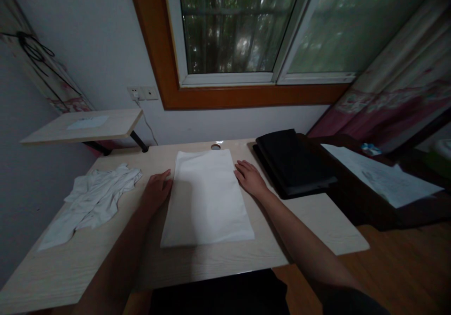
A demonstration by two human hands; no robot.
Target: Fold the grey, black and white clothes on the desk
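A white cloth, folded into a flat rectangle, lies on the pale wooden desk in front of me. At its left edge rests my left hand, fingers stretched toward the cloth and nothing visible in them. My right hand lies flat by the opposite edge, its fingertips at the cloth's upper right side. To the left, a crumpled white garment is spread loosely on the desk. Black folded fabric is stacked right of my right hand.
A small raised shelf with a paper on it stands at the back left. Wall sockets and a cable are behind it. A dark surface with a large white sheet adjoins the desk on the right. A window is ahead.
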